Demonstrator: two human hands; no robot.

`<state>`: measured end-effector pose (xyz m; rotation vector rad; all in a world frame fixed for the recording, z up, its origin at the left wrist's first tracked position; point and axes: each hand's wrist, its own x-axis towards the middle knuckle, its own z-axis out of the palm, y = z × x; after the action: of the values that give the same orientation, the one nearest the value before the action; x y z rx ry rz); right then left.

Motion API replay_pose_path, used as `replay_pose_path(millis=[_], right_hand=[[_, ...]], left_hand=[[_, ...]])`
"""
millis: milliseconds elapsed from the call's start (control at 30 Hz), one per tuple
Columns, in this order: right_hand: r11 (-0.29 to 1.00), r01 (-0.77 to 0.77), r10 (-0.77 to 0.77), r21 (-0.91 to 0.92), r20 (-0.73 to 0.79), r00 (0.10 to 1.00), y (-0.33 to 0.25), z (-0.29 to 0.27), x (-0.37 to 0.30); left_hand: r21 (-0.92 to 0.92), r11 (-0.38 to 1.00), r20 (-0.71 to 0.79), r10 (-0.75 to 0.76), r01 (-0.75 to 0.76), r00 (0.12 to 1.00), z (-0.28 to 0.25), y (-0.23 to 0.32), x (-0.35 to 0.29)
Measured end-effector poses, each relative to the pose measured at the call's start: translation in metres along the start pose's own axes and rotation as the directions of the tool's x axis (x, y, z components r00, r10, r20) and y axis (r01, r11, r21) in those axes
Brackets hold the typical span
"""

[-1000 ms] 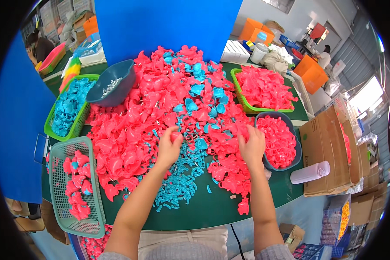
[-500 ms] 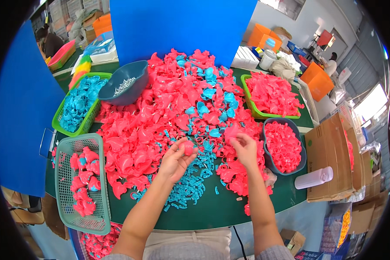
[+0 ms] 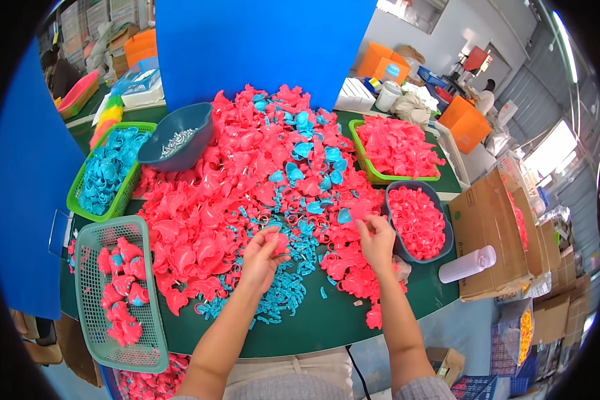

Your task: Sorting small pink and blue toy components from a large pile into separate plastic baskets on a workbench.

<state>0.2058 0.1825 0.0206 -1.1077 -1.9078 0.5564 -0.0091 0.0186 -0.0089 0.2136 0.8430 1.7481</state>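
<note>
Lying at the left on the dark green table [image 3: 180, 330], a grey-green basket [image 3: 155, 287] holds joined pink and blue pieces, and behind it there is a bright green basket [image 3: 125, 193] full of blue shells. Next to this comes a dark bowl [image 3: 197, 143] with small metal parts [image 3: 178, 142], then the big heap [image 3: 213, 187], mostly pink. The left hand [image 3: 260, 261] has curled fingers and keeps a small pink piece [image 3: 282, 245] at their tips; compared with one second ago, it is lower, nearer to the body, and the piece is at the right side of the hand, over the blue clips [image 3: 273, 300]. The right hand [image 3: 379, 244] was reaching into the pink heap one second ago; now it pinches a pink shell [image 3: 361, 210] with the fingertips, and this lies just beyond them, toward the far side. At right, near this hand, stands a dark tub [image 3: 449, 233] of pink rings, and farther right a pale bottle [image 3: 467, 264] rests on its side.
</note>
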Motion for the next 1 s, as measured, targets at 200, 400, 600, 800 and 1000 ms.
replay_pose_path(millis=[200, 400, 600, 800, 1000], right_hand=[[0.992, -0.014, 0.027, 0.125, -0.100, 0.995, 0.008, 0.003, 0.013], [0.628, -0.338, 0.464, 0.701, 0.011, 0.886, 0.017, 0.000, 0.036], [0.873, -0.246, 0.294, 0.422, -0.053, 0.954, 0.009, 0.013, 0.094], [0.940, -0.339, 0.341, 0.044, -0.195, 0.920, 0.050, -0.025, 0.196], [0.954, 0.276, -0.263, -0.116, 0.117, 0.958, 0.011, 0.007, 0.069]], left_hand=[[0.032, 0.994, 0.034, 0.100, -0.102, 0.994, -0.015, -0.025, 0.002], [-0.038, 0.999, 0.141, 0.030, -0.025, 0.990, -0.019, -0.032, -0.007], [-0.147, 0.989, 0.134, 0.023, -0.003, 0.991, -0.026, -0.031, -0.009], [-0.171, 0.985, 0.148, 0.006, 0.020, 0.989, -0.023, -0.037, -0.009], [-0.108, 0.994, 0.171, 0.043, -0.024, 0.984, -0.026, -0.032, -0.010]])
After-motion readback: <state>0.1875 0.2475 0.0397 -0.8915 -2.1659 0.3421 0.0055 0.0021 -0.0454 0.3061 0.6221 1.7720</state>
